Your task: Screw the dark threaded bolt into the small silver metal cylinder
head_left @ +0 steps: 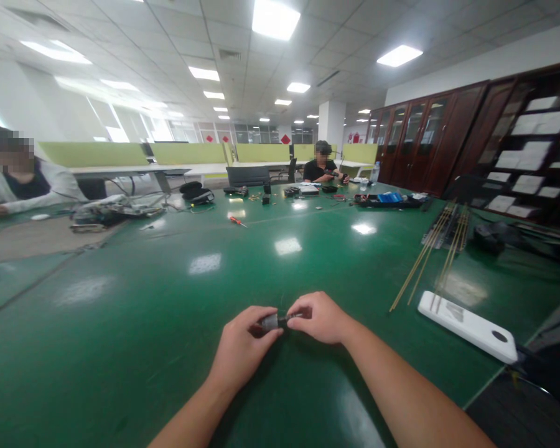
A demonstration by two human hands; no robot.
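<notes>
Low in the middle of the head view, my left hand (pixel 240 342) is closed round a small grey cylinder (pixel 270 322), thumb and fingers on either side of it. A dark end (pixel 282 322) of the cylinder points right, towards my right hand (pixel 322 318). That hand is closed in a pinch on a thin metal piece (pixel 295 316) at this dark end. Whether the piece is joined to the cylinder, I cannot tell. Both hands are just above the green tabletop (pixel 168 373), and my fingers hide part of what they hold.
A red screwdriver (pixel 236 221) lies further off. On the right are a white oblong device (pixel 466 325) and several thin yellow rods (pixel 422 261). Electronic parts (pixel 105 211) lie at the far left. One person (pixel 324 167) sits across the table, another (pixel 23 177) at the left.
</notes>
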